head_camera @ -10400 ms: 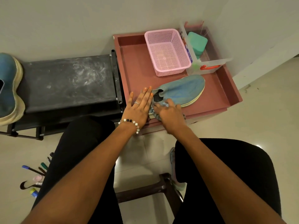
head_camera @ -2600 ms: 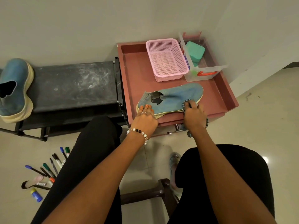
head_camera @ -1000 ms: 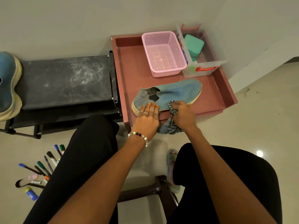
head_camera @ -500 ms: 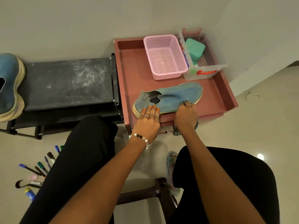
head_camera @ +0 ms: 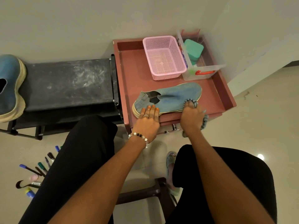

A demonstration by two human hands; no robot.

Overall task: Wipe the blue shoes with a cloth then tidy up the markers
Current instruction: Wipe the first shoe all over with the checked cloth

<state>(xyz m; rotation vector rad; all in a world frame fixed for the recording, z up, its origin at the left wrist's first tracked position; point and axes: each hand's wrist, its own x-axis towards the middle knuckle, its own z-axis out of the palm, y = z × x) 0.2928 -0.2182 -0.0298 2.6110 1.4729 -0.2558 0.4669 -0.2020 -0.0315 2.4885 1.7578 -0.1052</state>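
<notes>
The left hand (head_camera: 148, 122) rests flat, fingers straight, on the blue shoe (head_camera: 171, 98). At its 3 o'clock, the right hand (head_camera: 191, 117) has its grip clamped on the cloth (head_camera: 204, 122), pressing the shoe's side

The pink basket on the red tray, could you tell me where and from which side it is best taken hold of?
I would grip the pink basket by its near rim, coming from above and in front. It stands upright and open-topped. The clear box touches its right side and the blue shoe lies just in front, so a low side approach looks blocked.
</notes>
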